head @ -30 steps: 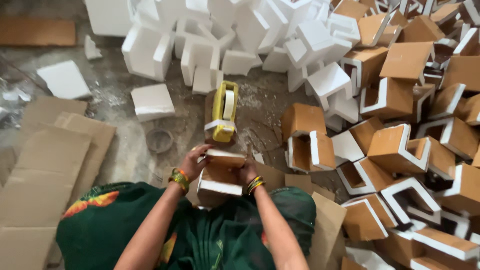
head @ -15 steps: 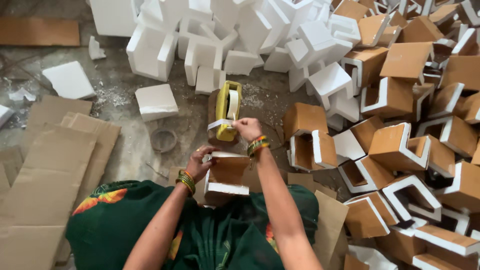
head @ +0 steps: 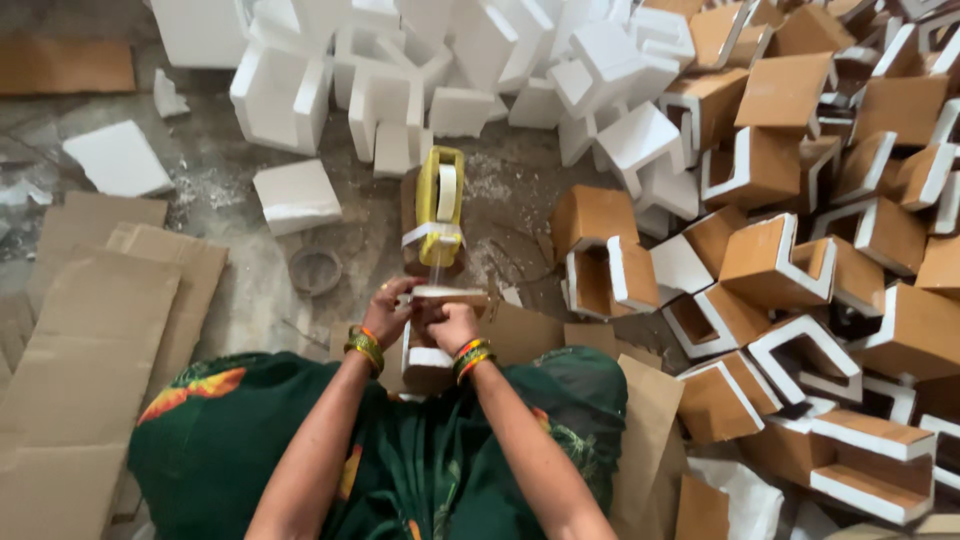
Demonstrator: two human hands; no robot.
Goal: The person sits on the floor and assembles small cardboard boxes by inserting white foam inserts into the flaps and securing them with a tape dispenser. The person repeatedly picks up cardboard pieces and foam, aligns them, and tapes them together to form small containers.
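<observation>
From the head view, looking straight down, you've got both hands together on a foam-and-cardboard corner piece (head: pixel 432 335) held in your lap, just near of the middle of the scene. Your left hand (head: pixel 392 312) grips its left side, fingers curled around the edge, bangles at the wrist. Your right hand (head: pixel 452 325) sits on top of the piece, fingers bent and pressing down on its upper face, touching your left hand's fingertips. Just beyond the piece, on the far side, a yellow tape dispenser (head: pixel 438 205) stands on the floor with a roll of pale tape in it, and a strip of tape (head: pixel 436 272) runs from its near end down to the top of the piece you hold. To your right, a big heap of finished brown cardboard-faced corner pieces (head: pixel 780 260) spreads from near to far. At the far side lies a pile of bare white foam blocks (head: pixel 400 70), with one loose white foam block (head: pixel 297 195) sitting left of the dispenser. On your left, flat cardboard sheets (head: pixel 90 330) are stacked on the dusty floor (head: pixel 230 290).
</observation>
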